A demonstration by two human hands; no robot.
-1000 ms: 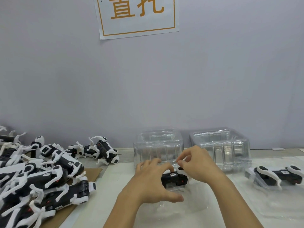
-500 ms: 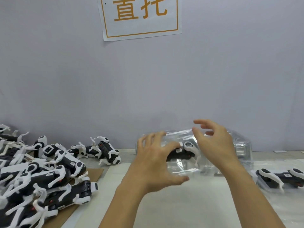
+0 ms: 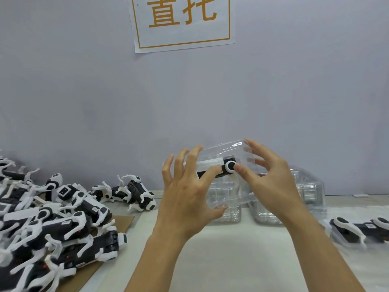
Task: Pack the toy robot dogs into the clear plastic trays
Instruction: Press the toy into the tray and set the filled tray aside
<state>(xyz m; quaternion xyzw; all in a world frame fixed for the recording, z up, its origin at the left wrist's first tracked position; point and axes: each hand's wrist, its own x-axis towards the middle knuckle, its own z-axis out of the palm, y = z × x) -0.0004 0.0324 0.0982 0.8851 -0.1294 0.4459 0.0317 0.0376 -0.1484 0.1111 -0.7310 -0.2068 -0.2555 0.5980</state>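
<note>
Both hands are up off the white table (image 3: pixel 231 256), and between them — a clear plastic tray (image 3: pixel 227 153) with a black-and-white toy robot dog (image 3: pixel 219 169) lying inside it, tilted, raised above the two stacks of empty clear plastic trays (image 3: pixel 280 199) that stand against the grey wall (image 3: pixel 189 102). The left hand (image 3: pixel 185 192) holds the tray's left side, fingers spread wide and curved over the top, thumb tucked underneath. The right hand (image 3: pixel 271 182) grips the right end, thumb pressing just beside the dog's round black-and-white joint, fingers fanned over the tray's far corner. To the left of the stacks, a big pile of loose black-and-white toy dogs (image 3: pixel 52 220) sprawls over a brown cardboard sheet (image 3: pixel 117 224), legs sticking out every way. To the right of the stacks — one more black-and-white dog (image 3: pixel 362 228) lying flat in clear plastic on the table. High on the wall above the stacks hangs a white paper sign (image 3: pixel 183 22) with orange characters in an orange frame.
</note>
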